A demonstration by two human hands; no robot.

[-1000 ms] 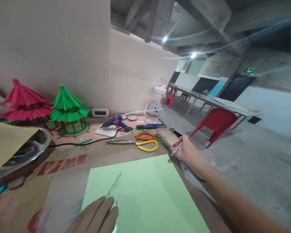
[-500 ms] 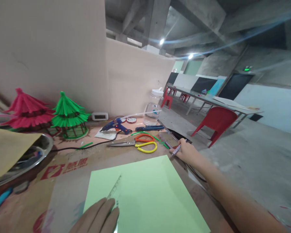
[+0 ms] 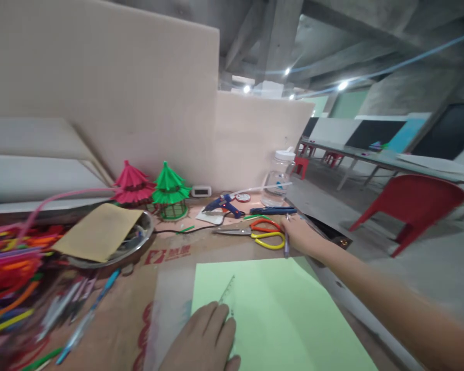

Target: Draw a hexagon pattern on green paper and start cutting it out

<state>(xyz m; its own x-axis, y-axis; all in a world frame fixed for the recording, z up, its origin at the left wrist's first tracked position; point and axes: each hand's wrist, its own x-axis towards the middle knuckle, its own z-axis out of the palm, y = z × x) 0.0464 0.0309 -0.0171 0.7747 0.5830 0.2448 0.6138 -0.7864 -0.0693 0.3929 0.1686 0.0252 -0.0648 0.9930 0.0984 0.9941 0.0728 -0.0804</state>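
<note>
My left hand (image 3: pixel 204 337) lies flat with its fingers stretched over a clear plastic set square (image 3: pixel 229 289). Its pointed tip and markings show past my fingers; the remainder is covered. Both rest on a sheet of light green paper (image 3: pixel 286 309). Beyond the sheet's far edge, my right hand (image 3: pixel 298 233) is closed round a slim lilac pen (image 3: pixel 286 246), whose lower end points down. Just left of that hand are scissors (image 3: pixel 268 239) with one orange and one yellow handle loop. A blue utility knife (image 3: pixel 272 211) lies behind them.
Behind are a blue glue gun (image 3: pixel 224 205), a water bottle (image 3: pixel 279 178), and green (image 3: pixel 170 188) and pink (image 3: pixel 133 183) roofed models. Leftward sit a metal tray (image 3: pixel 149 232) under tan card, pens (image 3: pixel 87 319) and colourful pipe cleaners (image 3: pixel 11 268). A red chair (image 3: pixel 421 206) stands right.
The view has swung left, bringing more of the table's left side into sight. My right hand has come in closer beside the scissors with the pen. My left hand stays on the set square.
</note>
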